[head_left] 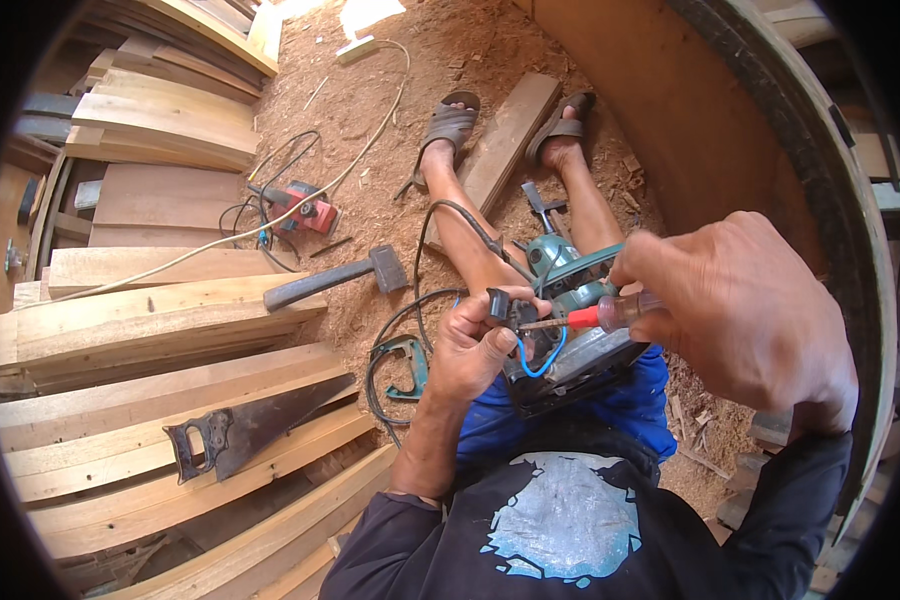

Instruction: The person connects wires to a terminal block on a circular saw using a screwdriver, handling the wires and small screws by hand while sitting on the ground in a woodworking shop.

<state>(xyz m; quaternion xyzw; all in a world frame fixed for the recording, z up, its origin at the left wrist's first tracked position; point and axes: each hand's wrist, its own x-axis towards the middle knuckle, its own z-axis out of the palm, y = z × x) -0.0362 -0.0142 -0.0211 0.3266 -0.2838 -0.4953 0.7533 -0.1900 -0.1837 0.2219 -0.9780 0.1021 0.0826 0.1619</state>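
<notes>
A green power tool [580, 285] with its casing apart lies across my lap. My left hand [470, 350] pinches a small black switch [500, 304] beside it. A blue wire [538, 374] loops from the switch down toward the tool. In my right hand [745, 315] is a screwdriver [610, 314] with a clear and red handle. The screwdriver's shaft points left and its tip meets the switch between my left fingers; whether it sits in a screw is too small to tell. A dark cord [448, 204] curves from the tool over my leg.
A green handle cover [407, 366] lies left of my lap. Stacked planks [150, 320] fill the left side, with a hammer [340, 280] and a handsaw [240, 435] on them. A red power tool [308, 207] rests on sawdust. A large curved panel [710, 130] stands at right.
</notes>
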